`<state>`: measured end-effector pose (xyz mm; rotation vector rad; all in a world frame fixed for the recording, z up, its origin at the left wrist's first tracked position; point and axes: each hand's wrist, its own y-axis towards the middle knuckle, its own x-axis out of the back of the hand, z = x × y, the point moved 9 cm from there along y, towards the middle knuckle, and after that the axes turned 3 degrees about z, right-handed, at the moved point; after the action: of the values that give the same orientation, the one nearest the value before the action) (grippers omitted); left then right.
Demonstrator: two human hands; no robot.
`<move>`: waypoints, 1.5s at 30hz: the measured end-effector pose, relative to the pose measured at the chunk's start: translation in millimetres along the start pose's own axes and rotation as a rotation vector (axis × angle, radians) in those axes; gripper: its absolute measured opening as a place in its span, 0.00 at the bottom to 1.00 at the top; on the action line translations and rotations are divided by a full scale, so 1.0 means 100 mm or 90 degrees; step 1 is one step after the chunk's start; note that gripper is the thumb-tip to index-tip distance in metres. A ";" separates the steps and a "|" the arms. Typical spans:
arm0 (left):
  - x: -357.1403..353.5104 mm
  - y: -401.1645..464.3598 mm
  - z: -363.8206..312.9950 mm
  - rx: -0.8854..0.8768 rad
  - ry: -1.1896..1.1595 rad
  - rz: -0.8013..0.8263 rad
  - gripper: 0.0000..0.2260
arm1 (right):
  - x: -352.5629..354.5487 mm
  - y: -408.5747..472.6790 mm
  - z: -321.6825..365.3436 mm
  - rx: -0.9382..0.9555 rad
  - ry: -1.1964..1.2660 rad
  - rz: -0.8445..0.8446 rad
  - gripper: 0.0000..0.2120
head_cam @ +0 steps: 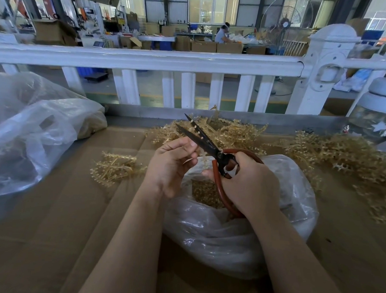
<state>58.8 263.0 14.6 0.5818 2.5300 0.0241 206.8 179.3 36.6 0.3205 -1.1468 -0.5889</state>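
Observation:
My right hand (250, 184) grips the red handles of a pair of black-bladed scissors (201, 139), whose blades stand slightly apart and point up and to the left. My left hand (172, 165) pinches a thin pale plastic sprue strip (196, 130) that lies between the blades, small beads showing along it. Both hands hover over an open clear plastic bag (234, 236) holding several small tan cut pieces (204, 192).
Tangled tan plastic sprues lie in a heap (333, 152) at the right and behind the hands, and a small bunch (115, 167) at the left. A large crumpled plastic bag (33, 130) fills the left. The cardboard-covered table (63, 218) ends at a white railing (147, 59). A glass jar (379, 119) stands far right.

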 end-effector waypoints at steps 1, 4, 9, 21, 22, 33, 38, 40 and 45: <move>0.00 0.00 0.00 0.003 -0.003 0.000 0.03 | 0.00 0.00 0.00 0.001 -0.006 -0.001 0.26; -0.02 -0.01 0.00 0.013 -0.014 0.000 0.02 | 0.00 -0.01 0.01 0.001 -0.008 0.002 0.26; -0.03 -0.02 0.00 0.017 -0.016 -0.006 0.02 | -0.02 0.00 0.01 0.002 0.005 0.019 0.28; -0.08 -0.03 -0.06 -0.010 0.030 0.027 0.05 | -0.02 0.00 0.02 0.011 0.037 0.017 0.28; -0.09 -0.04 -0.07 -0.014 0.032 0.033 0.05 | -0.02 -0.01 0.02 0.009 0.043 0.017 0.29; -0.02 -0.08 -0.30 -0.173 0.133 -0.029 0.04 | -0.02 -0.01 -0.01 0.007 0.054 0.023 0.30; -0.02 -0.07 -0.30 -0.170 0.175 -0.026 0.07 | -0.08 0.00 -0.03 0.001 0.087 0.054 0.38; -0.05 -0.07 -0.28 -0.167 0.190 -0.013 0.08 | -0.07 0.00 -0.03 0.001 0.089 0.051 0.37; -0.06 -0.08 -0.27 -0.164 0.210 0.001 0.08 | -0.06 0.00 -0.03 -0.005 0.096 0.056 0.36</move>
<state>46.6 256.1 39.8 0.5083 2.7797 0.4751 207.6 183.4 30.9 0.3014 -1.0087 -0.4842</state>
